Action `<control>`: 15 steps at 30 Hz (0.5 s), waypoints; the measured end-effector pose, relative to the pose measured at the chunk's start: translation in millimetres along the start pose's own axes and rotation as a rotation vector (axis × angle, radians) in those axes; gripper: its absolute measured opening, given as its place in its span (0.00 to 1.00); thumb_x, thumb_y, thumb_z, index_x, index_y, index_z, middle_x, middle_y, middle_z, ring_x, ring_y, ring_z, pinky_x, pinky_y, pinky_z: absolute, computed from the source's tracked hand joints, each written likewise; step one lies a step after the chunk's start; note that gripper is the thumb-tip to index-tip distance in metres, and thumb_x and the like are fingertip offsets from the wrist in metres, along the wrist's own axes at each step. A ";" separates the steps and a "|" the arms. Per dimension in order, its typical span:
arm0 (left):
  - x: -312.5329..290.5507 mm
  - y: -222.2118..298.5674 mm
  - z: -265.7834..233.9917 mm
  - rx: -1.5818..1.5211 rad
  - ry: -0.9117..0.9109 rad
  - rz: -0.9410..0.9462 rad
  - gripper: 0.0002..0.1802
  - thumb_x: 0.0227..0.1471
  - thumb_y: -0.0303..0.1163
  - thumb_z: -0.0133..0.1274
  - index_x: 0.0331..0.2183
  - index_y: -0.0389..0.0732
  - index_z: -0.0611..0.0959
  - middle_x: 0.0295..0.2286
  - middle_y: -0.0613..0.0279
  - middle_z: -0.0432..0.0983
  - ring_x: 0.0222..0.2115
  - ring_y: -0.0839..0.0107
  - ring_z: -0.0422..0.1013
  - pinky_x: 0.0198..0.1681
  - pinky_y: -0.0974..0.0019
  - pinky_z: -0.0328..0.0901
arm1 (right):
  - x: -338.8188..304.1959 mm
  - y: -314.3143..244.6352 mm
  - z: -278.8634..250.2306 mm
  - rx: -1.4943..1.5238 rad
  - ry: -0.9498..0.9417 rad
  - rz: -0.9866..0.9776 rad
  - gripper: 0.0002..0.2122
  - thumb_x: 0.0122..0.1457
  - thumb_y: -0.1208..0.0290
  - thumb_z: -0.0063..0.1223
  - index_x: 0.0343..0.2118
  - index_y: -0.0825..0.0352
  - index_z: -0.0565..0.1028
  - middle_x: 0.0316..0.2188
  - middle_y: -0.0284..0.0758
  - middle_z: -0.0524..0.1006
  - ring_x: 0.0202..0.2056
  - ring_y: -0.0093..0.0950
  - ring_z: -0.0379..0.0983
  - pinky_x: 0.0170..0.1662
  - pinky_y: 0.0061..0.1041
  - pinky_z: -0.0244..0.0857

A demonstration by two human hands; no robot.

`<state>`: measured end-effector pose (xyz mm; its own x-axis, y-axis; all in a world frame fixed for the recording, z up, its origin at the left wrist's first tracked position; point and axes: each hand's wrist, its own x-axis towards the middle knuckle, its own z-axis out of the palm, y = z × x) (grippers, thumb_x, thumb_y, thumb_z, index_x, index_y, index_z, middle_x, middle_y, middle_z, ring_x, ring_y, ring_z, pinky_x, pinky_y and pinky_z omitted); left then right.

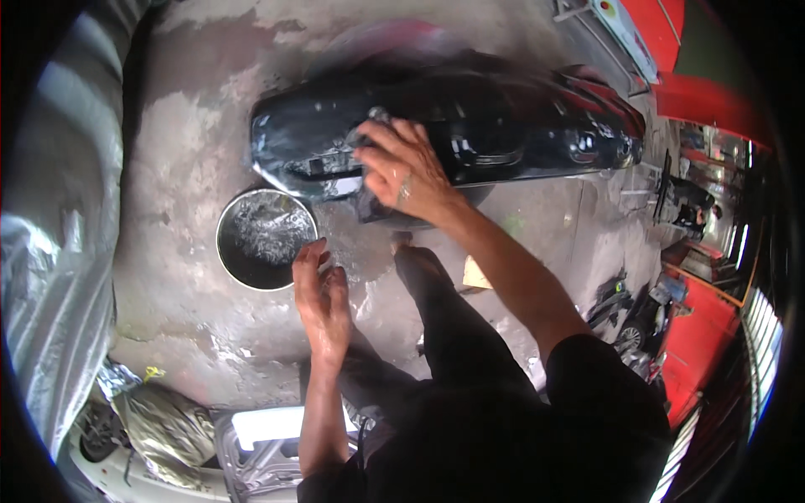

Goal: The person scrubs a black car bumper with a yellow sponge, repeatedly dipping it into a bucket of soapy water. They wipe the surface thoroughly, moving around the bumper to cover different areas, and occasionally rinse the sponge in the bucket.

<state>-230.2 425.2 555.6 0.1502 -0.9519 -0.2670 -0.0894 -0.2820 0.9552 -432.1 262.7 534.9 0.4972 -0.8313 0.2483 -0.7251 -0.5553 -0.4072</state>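
Observation:
A glossy black car bumper [503, 126] lies across the floor ahead, its surface wet at the left end. My right hand [407, 163] is over that left part, fingers bent and pressing down around something small and dark that I cannot make out. Below the bumper's left end stands a round bucket [220, 243] of water, the surface rippled. My left hand [321, 293] hovers by its right rim, wet, with loosely bent fingers apart and nothing in them.
A silvery sheet [67, 218] hangs along the left. At lower left are a crumpled cover [163, 427] and a metal panel [260, 444]. A yellowish block [476, 273] lies on the stained concrete floor [184, 151]. Red panels [700, 335] stand at right.

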 end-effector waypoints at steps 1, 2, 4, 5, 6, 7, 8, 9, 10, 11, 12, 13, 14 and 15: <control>4.9 -4.2 9.0 -0.034 -0.046 -0.065 0.25 0.58 0.22 0.51 0.57 0.33 0.75 0.55 0.44 0.71 0.50 0.54 0.73 0.51 0.56 0.72 | -9.9 20.0 -13.8 -0.228 -0.036 0.012 0.13 0.52 0.72 0.60 0.41 0.66 0.82 0.54 0.41 0.77 0.56 0.47 0.72 0.64 0.51 0.60; 7.2 -11.4 16.2 -0.034 -0.044 -0.093 0.23 0.61 0.25 0.51 0.58 0.34 0.75 0.55 0.48 0.71 0.48 0.56 0.74 0.50 0.58 0.72 | -20.7 37.5 -22.6 -0.281 0.002 -0.023 0.16 0.53 0.67 0.61 0.45 0.64 0.81 0.56 0.42 0.75 0.58 0.46 0.69 0.64 0.56 0.57; 15.8 -24.8 35.0 -0.073 -0.031 -0.135 0.23 0.63 0.28 0.51 0.58 0.35 0.75 0.56 0.49 0.71 0.48 0.58 0.74 0.49 0.59 0.72 | -38.8 74.3 -42.3 -0.381 -0.013 -0.002 0.16 0.55 0.66 0.61 0.46 0.64 0.80 0.56 0.42 0.75 0.58 0.46 0.69 0.63 0.53 0.58; 20.3 -35.6 45.3 -0.099 -0.022 -0.161 0.23 0.64 0.30 0.51 0.59 0.35 0.75 0.56 0.49 0.71 0.47 0.59 0.74 0.49 0.60 0.72 | -47.2 93.2 -55.8 -0.432 -0.029 0.007 0.16 0.56 0.66 0.60 0.47 0.64 0.80 0.56 0.42 0.75 0.58 0.47 0.70 0.63 0.52 0.59; 24.0 -55.6 49.8 -0.161 -0.044 -0.182 0.30 0.64 0.33 0.53 0.65 0.37 0.68 0.58 0.49 0.70 0.47 0.61 0.75 0.48 0.60 0.73 | -54.4 109.5 -68.1 -0.432 -0.013 0.125 0.16 0.58 0.64 0.59 0.47 0.63 0.80 0.56 0.43 0.76 0.58 0.45 0.70 0.64 0.50 0.59; 28.5 -56.2 57.5 -0.269 -0.023 -0.276 0.32 0.65 0.32 0.53 0.66 0.38 0.65 0.57 0.49 0.70 0.47 0.61 0.75 0.47 0.59 0.74 | -60.1 131.5 -82.9 -0.442 0.001 0.240 0.15 0.59 0.63 0.57 0.47 0.63 0.80 0.56 0.43 0.76 0.59 0.44 0.70 0.65 0.47 0.59; 33.6 -55.2 70.5 -0.392 -0.009 -0.369 0.34 0.65 0.32 0.53 0.67 0.38 0.62 0.57 0.49 0.71 0.47 0.61 0.76 0.46 0.58 0.75 | -71.8 163.6 -100.1 -0.449 -0.020 0.345 0.16 0.62 0.59 0.54 0.48 0.61 0.79 0.56 0.43 0.76 0.59 0.45 0.70 0.64 0.48 0.59; 35.7 -56.9 81.9 -0.516 0.002 -0.472 0.36 0.66 0.32 0.53 0.69 0.39 0.58 0.56 0.48 0.71 0.47 0.61 0.77 0.46 0.57 0.76 | -89.8 199.2 -116.1 -0.456 -0.048 0.453 0.17 0.64 0.55 0.50 0.50 0.58 0.79 0.57 0.42 0.76 0.60 0.45 0.69 0.64 0.49 0.59; 39.3 -64.6 90.5 -0.619 0.008 -0.528 0.39 0.67 0.34 0.52 0.70 0.41 0.52 0.56 0.47 0.71 0.48 0.56 0.77 0.47 0.53 0.76 | -105.2 243.1 -134.8 -0.490 -0.105 0.507 0.19 0.65 0.53 0.49 0.53 0.57 0.78 0.58 0.41 0.76 0.62 0.45 0.68 0.65 0.49 0.58; 46.5 -64.9 97.6 -0.699 -0.010 -0.561 0.39 0.66 0.34 0.52 0.70 0.41 0.52 0.55 0.48 0.71 0.48 0.55 0.76 0.47 0.51 0.76 | -109.1 277.8 -147.1 -0.526 -0.161 0.560 0.22 0.66 0.50 0.47 0.57 0.56 0.77 0.60 0.39 0.76 0.63 0.45 0.68 0.65 0.49 0.57; 51.2 -66.1 99.9 -0.766 -0.019 -0.595 0.39 0.66 0.35 0.53 0.70 0.41 0.53 0.54 0.48 0.71 0.49 0.54 0.76 0.47 0.49 0.75 | -90.7 282.1 -143.7 -0.442 -0.212 0.652 0.24 0.65 0.46 0.48 0.58 0.54 0.77 0.62 0.38 0.75 0.64 0.45 0.67 0.66 0.49 0.57; 55.0 -66.7 99.8 -0.828 -0.021 -0.624 0.38 0.66 0.36 0.53 0.69 0.41 0.54 0.54 0.48 0.71 0.49 0.53 0.76 0.47 0.48 0.75 | -58.9 273.7 -137.8 -0.348 -0.264 0.740 0.27 0.64 0.43 0.48 0.60 0.53 0.76 0.63 0.37 0.74 0.65 0.45 0.66 0.66 0.49 0.57; 58.4 -65.8 101.8 -0.859 -0.022 -0.600 0.32 0.66 0.37 0.55 0.65 0.41 0.62 0.52 0.50 0.72 0.49 0.51 0.76 0.46 0.45 0.75 | -33.7 265.8 -128.3 -0.260 -0.316 0.834 0.29 0.63 0.39 0.49 0.62 0.51 0.76 0.65 0.36 0.73 0.66 0.45 0.65 0.67 0.49 0.57; 57.4 -67.7 105.0 -0.869 -0.027 -0.604 0.30 0.65 0.37 0.55 0.63 0.41 0.64 0.51 0.50 0.73 0.49 0.51 0.76 0.47 0.45 0.75 | -15.0 261.1 -109.9 -0.213 -0.363 0.849 0.33 0.60 0.35 0.50 0.63 0.50 0.75 0.66 0.36 0.71 0.67 0.45 0.64 0.67 0.51 0.56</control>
<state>-318.9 377.1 462.2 -0.0883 -0.6873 -0.7210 0.7295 -0.5375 0.4230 -681.2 127.7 521.4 -0.1450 -0.9214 -0.3605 -0.9664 0.2100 -0.1481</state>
